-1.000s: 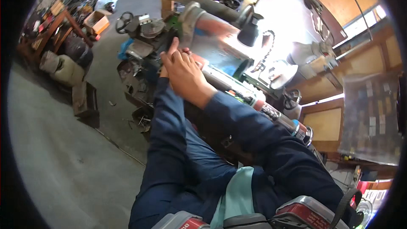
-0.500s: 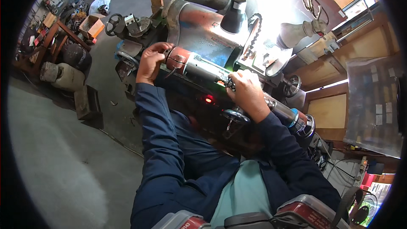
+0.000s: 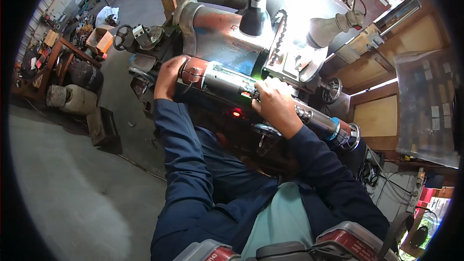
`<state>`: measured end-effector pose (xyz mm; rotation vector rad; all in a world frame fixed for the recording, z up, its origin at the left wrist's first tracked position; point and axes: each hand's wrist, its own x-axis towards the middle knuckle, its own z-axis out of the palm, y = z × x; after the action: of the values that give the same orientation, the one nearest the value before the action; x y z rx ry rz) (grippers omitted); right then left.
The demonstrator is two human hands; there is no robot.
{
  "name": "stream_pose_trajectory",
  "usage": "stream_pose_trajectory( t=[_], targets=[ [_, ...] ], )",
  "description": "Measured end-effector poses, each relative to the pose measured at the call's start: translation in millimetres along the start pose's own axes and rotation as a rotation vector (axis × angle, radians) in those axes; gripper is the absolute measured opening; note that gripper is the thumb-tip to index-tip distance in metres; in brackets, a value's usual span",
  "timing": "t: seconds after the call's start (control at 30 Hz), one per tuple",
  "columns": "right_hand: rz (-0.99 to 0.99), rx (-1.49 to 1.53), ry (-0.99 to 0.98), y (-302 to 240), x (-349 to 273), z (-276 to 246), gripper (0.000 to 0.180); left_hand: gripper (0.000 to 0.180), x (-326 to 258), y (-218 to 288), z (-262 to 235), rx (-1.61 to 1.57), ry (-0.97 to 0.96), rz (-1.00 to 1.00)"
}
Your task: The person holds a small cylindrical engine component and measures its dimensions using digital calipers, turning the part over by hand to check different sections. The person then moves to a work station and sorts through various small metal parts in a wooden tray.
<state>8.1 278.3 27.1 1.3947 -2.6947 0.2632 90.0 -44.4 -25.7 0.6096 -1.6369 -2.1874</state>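
A horizontal metal shaft assembly lies along the front of a machine. At its left end is a red-brown collar [image 3: 194, 71], followed by a smooth silver cylinder [image 3: 223, 80]. My left hand [image 3: 167, 78] curls around the collar's outer end, with most of its fingers hidden behind it. My right hand [image 3: 277, 106] is closed over the narrower shaft [image 3: 303, 112] just past the cylinder; its fingertips meet a small dark fitting at the cylinder's end. What lies under the palm is hidden. Beneath my right wrist sits a chrome handwheel [image 3: 267, 131].
A black lamp [image 3: 254, 17] shines onto the machine body [image 3: 224, 29] behind my hands. At the assembly's right end is another handwheel [image 3: 354, 137]. A red light [image 3: 236, 113] glows below the cylinder. Left on the floor stand a white jug [image 3: 82, 99] and a wooden box [image 3: 102, 125].
My left hand has turned and wrapped further around the collar's end; its fingers showed on top before. My right hand keeps its place on the shaft. The whole view has shifted slightly.
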Motion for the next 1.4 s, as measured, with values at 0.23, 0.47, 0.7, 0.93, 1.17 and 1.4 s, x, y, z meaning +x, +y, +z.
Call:
stream_pose_trajectory(
  t=[0.23, 0.47, 0.7, 0.93, 1.17, 1.4],
  targets=[
    [-0.011, 0.021, 0.008, 0, 1, 5, 0.034, 0.019, -15, 18, 9, 0.065, 0.019, -0.089],
    [0.041, 0.0, 0.011, 3, -2, 6, 0.035, 0.021, -2, -3, -1, 0.09, 0.074, -0.074],
    [0.015, 0.136, 0.189, 2, -2, 4, 0.032, 0.014, 9, -29, -42, -0.531, -0.032, 0.372],
    [0.118, 0.672, 0.653, 20, -9, -58, 0.036, 0.009, 10, -27, -26, -0.234, 0.802, 0.342],
    [0.415, -0.52, 1.341, 136, -173, -248, 0.034, 0.021, -19, -26, -3, 0.463, 1.395, 0.828],
    [0.915, -0.099, 0.769, 256, -302, -191, 0.033, 0.024, -129, -18, 229, 0.513, 0.645, 1.121]
  ],
)
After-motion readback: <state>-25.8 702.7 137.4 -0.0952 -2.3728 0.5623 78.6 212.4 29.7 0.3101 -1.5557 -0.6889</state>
